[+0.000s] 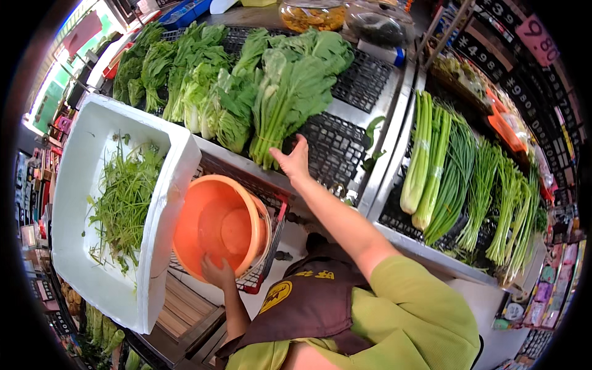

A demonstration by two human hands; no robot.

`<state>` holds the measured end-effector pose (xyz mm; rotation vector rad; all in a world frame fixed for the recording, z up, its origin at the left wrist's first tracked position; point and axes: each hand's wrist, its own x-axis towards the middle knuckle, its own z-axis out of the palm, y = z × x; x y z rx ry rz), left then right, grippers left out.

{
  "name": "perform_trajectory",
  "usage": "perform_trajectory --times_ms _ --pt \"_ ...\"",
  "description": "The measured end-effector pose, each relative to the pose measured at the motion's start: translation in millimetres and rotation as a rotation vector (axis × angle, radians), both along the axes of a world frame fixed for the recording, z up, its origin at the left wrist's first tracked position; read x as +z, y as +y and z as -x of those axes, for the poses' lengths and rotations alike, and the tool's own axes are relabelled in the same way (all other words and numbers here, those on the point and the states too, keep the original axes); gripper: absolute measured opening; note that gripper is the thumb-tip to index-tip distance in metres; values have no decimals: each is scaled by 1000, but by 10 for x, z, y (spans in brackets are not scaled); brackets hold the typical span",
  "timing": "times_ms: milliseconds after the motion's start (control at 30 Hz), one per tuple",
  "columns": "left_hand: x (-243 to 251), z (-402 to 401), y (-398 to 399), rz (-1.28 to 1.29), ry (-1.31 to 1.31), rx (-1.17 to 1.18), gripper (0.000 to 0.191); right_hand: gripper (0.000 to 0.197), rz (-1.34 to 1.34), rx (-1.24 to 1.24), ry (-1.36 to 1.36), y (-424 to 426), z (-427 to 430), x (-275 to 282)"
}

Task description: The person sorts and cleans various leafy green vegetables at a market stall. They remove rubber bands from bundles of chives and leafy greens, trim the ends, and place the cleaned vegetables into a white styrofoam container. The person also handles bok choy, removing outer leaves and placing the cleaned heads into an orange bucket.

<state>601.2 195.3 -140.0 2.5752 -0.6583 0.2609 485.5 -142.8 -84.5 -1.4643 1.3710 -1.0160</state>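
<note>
My right hand (295,159) reaches to the near edge of the vegetable display, its thumb by the stem ends of a tied bunch of leafy greens (277,111); its fingers are spread, and whether it touches the stems is unclear. My left hand (218,273) is at the near rim of an orange plastic basin (222,226), which looks empty inside and sits over a shopping cart. To the left stands a white foam box (101,125) with loose green herb sprigs (127,199) on its floor. More leafy bunches (185,69) lie left of the tied bunch.
Black plastic grating (335,143) lines the metal display. Beyond a metal divider (393,138) on the right lie celery (418,152), long green onions or chives (455,171) and other thin-stemmed bunches. Clear containers (312,16) stand at the back. A wooden slatted surface (185,305) is below the foam box.
</note>
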Motion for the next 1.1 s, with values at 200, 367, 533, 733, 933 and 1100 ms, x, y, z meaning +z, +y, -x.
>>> perform_trajectory --times_ms 200,367,533,733,933,1100 --pt "-114 -83 29 24 64 -16 26 103 -243 -92 124 67 -462 53" --pt "-230 -314 53 -17 40 -41 22 97 -242 -126 214 46 -549 87" --pt "-221 -505 51 -73 154 5 21 84 -308 -95 -22 41 -478 204" --pt "-250 -637 -11 -59 150 20 21 60 -541 201 -834 2 48 467" --pt "-153 -700 -134 -231 275 77 29 65 -866 438 -1316 95 684 724" --pt "14 -780 -366 294 230 -152 32 66 -918 549 -1454 155 917 545"
